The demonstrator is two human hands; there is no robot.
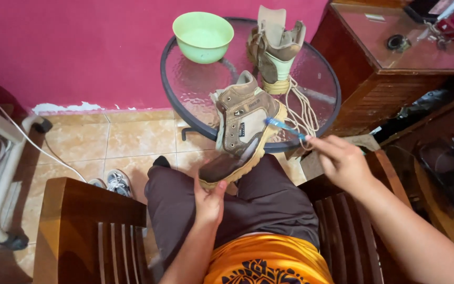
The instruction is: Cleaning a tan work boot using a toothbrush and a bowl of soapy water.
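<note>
- Head view, looking down over a lap in dark trousers, seated in a wooden chair [88, 210].
- Left hand [208, 202]: closed around the toe of a brown boot [243, 129], holding it up over the knees, heel end tipped toward the far table.
- Right hand [342, 160]: pinched narrow on a blue toothbrush [285, 126], bristle end touching the boot's pale sole edge near the heel.
- Boot in hand: laces out; no foam or wet patch to be seen on it, so scrubbing judged early or midway; cannot tell how much of the sole is already clean.
- Second boot [275, 50]: upright on the far side of the round glass table [185, 89], tongue open, untouched, judged still to do.
- Loose pale laces [303, 108]: heaped on the glass just near the second boot.
- Green bowl [203, 36]: far left on the table, contents not visible.
- Wooden cabinet [390, 68]: far right, glass-topped.
- Grey shoe [117, 181]: on the tiled floor, left of the knees.
</note>
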